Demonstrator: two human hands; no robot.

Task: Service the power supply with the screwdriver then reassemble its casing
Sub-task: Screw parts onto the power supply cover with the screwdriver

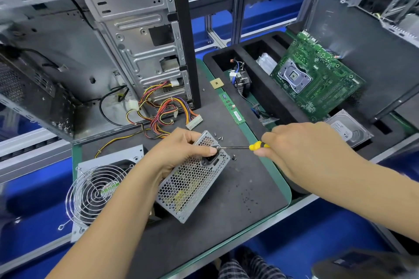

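Note:
The grey power supply (192, 179) lies on the dark mat with its perforated honeycomb face turned up. My left hand (179, 152) grips its upper end, with the thumb beside the black mains socket. My right hand (303, 149) holds a screwdriver (249, 147) with a yellow and black handle. Its thin shaft points left and its tip sits on a screw at the socket's upper corner. The supply's cover with the fan and wire grille (97, 190) lies to the left. A few loose screws (219, 137) rest on the mat above the supply, and another (234, 157) lies right of it.
An open computer case (90, 56) stands behind, with coloured cable bundles (167, 111) spilling toward the supply. A RAM stick (231, 106) and a CPU chip (217, 83) lie on the mat's far right side. A black foam tray (263, 88) holds a motherboard (317, 77), a cooler and a hard drive (347, 129).

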